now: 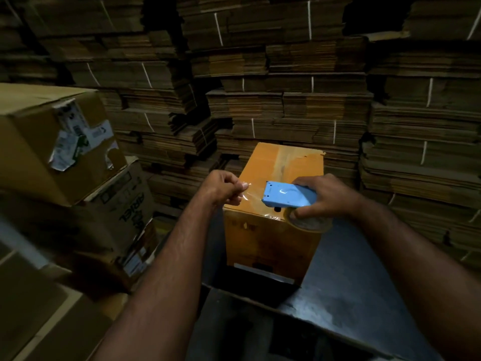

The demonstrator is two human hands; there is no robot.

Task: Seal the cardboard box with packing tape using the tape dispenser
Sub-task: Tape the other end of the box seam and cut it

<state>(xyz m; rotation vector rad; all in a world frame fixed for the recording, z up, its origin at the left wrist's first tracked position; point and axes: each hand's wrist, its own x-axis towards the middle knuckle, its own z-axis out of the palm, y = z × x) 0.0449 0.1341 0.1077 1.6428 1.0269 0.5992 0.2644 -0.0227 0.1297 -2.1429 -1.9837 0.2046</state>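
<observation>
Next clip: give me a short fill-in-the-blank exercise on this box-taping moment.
1. The right hand grips a tape dispenser coloured ____.
2. The left hand pinches the free end of the clear ____.
3. Both hands work above the orange cardboard box, behind which flattened ____ is stacked.

Missing words: blue; tape; cardboard

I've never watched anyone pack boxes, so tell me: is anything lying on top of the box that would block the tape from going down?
Nothing visible does. The left hand pinches the free end of the tape, pulled from the blue dispenser that the right hand grips. The box top beneath looks bare apart from tape already stuck along it.
</observation>
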